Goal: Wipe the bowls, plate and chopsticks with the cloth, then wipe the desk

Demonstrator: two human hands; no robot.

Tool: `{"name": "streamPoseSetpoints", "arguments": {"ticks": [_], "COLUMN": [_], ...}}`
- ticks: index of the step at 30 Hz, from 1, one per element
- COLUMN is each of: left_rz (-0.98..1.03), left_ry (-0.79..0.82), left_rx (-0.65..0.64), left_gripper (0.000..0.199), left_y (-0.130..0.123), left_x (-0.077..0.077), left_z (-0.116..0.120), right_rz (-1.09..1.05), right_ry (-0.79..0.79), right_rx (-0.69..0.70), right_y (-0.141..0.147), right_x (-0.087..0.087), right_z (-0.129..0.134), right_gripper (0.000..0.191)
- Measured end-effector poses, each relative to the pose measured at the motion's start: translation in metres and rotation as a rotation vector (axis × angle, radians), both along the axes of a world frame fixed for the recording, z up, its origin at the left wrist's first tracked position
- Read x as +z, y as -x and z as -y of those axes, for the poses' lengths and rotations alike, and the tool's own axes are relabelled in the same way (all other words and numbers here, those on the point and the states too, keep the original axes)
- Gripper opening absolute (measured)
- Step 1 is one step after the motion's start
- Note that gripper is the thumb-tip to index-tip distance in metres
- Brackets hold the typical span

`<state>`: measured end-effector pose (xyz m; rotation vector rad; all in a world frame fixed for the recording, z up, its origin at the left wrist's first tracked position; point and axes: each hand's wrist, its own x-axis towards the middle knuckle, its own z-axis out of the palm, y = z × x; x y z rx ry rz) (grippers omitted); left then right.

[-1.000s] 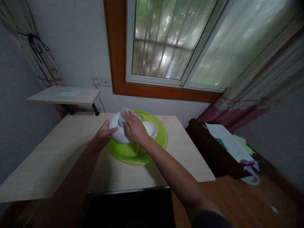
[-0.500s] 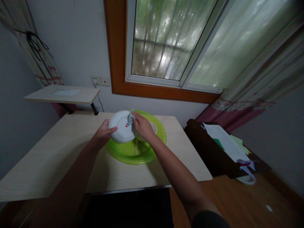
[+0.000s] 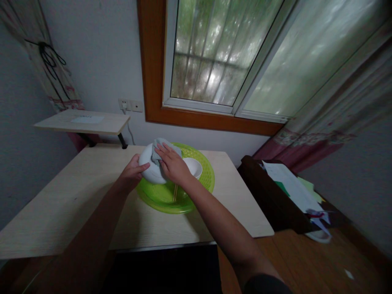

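1. Curtain (image 3: 55, 77), upper L of frame, tied w/ dark cord; top cut off by frame edge.
2. Small raised shelf (image 3: 56, 120), mid-L, on black legs; sheet (image 3: 87, 119) on top, writing too small to read. Curtain's lower end partly hidden behind it.
3. L hand (image 3: 132, 173), L of ctr, pinching the edge of white plate (image 3: 150, 171): thumb on near face, other fingers mostly hidden behind. L forearm dark, runs off bottom.
4. Plate near ctr of frame, held tilted above L part of green tray (image 3: 210, 167); its upper R portion is covered by cloth & R hand.
5. Grey cloth (image 3: 157, 155), bunched on plate, partly under R fingers.
6. R hand (image 3: 176, 165), ctr, fingers stretched out over cloth, pressing it to plate; palm side hidden, so can't tell if it also pinches any cloth. Dark sleeve cut off at bottom.
7. Chopsticks (image 3: 175, 192), just below ctr, in tray; upper ends hidden, exact no. unclear.
8. White bowl (image 3: 193, 165), in tray just R of R hand; near L side blocked by hand/wrist.
9. Table (image 3: 235, 196) under tray, near edge partly behind arms.
10. Dark brown furniture (image 3: 263, 196), lower R, w/ papers (image 3: 290, 183) on top; print illegible, type of furniture unclear.
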<state>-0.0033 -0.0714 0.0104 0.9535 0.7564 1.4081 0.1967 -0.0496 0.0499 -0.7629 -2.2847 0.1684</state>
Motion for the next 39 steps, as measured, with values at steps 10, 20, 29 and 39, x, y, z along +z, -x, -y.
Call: {"name": "streamPoseSetpoints", "arguments": {"ticks": [10, 20, 29, 39], "left_rz": [0.08, 0.15, 0.101, -0.09], "left_ry": [0.087, 0.09, 0.07, -0.068], "left_rx": [0.167, 0.19, 0.172, -0.089], "left_gripper": [0.043, 0.045, 0.048, 0.06], "left_y": [0.005, 0.006, 0.005, -0.002], "left_x": [-0.002, 0.001, 0.004, 0.016], "left_z": [-0.009, -0.009, -0.006, 0.01], "right_rz": [-0.114, 0.058, -0.281, -0.533], "right_ry": [0.162, 0.203, 0.393, 0.541], "right_rx": [-0.103, 0.133, -0.227, -0.259], "right_y": [-0.052, -0.078, -0.106, -0.107], "right_x": [-0.028, -0.024, -0.03, -0.046], "right_z": [0.001, 0.043, 0.025, 0.005], "right_gripper": [0.05, 0.054, 0.036, 0.059]}}
